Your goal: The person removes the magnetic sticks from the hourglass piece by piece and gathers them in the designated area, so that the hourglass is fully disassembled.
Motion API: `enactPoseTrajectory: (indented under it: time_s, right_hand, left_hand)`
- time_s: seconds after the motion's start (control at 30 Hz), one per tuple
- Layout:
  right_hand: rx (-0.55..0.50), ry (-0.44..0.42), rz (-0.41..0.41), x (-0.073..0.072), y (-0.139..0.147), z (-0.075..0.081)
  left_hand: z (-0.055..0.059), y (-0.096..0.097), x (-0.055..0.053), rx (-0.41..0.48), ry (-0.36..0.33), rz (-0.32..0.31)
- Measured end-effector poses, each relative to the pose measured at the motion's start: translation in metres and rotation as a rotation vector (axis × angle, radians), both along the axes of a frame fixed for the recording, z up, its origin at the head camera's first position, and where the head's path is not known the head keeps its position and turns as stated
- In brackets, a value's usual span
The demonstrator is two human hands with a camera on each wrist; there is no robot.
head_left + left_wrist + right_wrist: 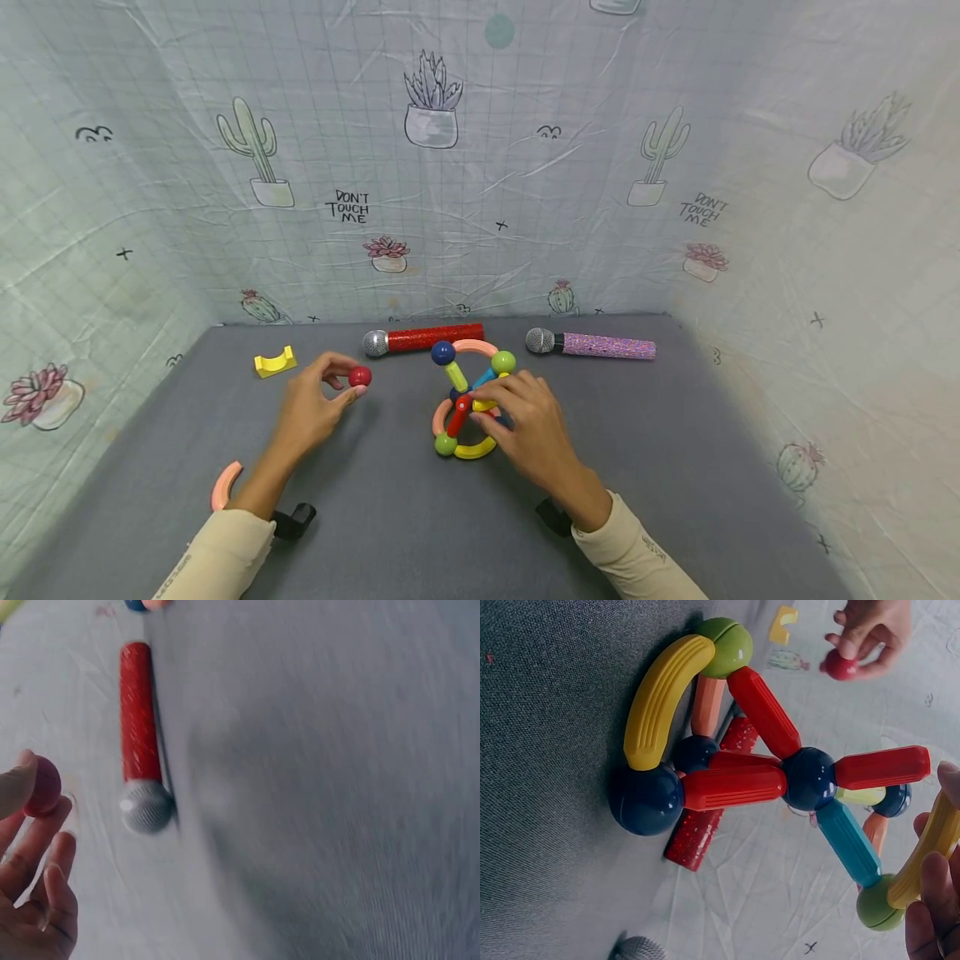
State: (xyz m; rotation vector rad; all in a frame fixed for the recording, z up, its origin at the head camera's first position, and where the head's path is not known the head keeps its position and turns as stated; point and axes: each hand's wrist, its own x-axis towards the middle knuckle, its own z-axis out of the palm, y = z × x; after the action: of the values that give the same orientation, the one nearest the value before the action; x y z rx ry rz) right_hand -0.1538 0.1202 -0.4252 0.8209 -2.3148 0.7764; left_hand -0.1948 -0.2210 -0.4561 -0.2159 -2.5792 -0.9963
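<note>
My left hand pinches a red ball between thumb and fingers, to the left of a building-toy structure. That structure combines straight and curved plastic rods with green and dark blue balls. In the right wrist view its middle dark blue ball joins several rods, and one red rod sticks out with a free end. My right hand holds a yellow curved rod, whose lower end meets a green ball on the structure. At the base, another yellow curved rod lies on the table.
A red glittery microphone lies behind the structure, and a purple one lies to its right. At the back left sits a yellow arched block. A salmon curved rod is by the left forearm. Patterned cloth walls the table's back.
</note>
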Motion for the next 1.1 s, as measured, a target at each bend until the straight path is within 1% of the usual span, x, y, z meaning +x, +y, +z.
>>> enactPoseTrajectory:
  time_s: [0.13, 0.27, 0.47, 0.57, 0.77, 0.93, 1.03, 1.1]
  right_hand:
    - [-0.002, -0.004, 0.001, 0.000, 0.000, 0.000]
    - [-0.004, -0.001, 0.006, 0.000, 0.000, 0.000]
    - [-0.006, -0.007, 0.012, -0.001, 0.001, 0.000]
    - [-0.002, -0.010, 0.011, -0.001, 0.001, -0.001]
    - [0.003, 0.005, 0.008, -0.001, 0.002, 0.000]
    - [0.006, 0.021, 0.004, -0.001, 0.002, 0.000]
    - [0.013, 0.027, 0.004, -0.001, 0.002, -0.001]
    - [0.020, 0.030, 0.004, -0.001, 0.002, -0.001]
  left_hand:
    - [-0.008, -0.017, -0.010, -0.040, -0.048, 0.052]
    - [-0.015, -0.032, -0.020, -0.073, -0.122, 0.100]
    - [-0.021, -0.045, -0.031, -0.100, -0.222, 0.114]
    - [-0.024, -0.048, -0.034, -0.105, -0.244, 0.120]
    - [-0.024, -0.048, -0.037, -0.122, -0.242, 0.132]
    - [-0.024, -0.047, -0.039, -0.137, -0.238, 0.130]
    - [-0.025, -0.046, -0.037, -0.149, -0.207, 0.135]
    - [-0.023, -0.044, -0.035, -0.159, -0.170, 0.138]
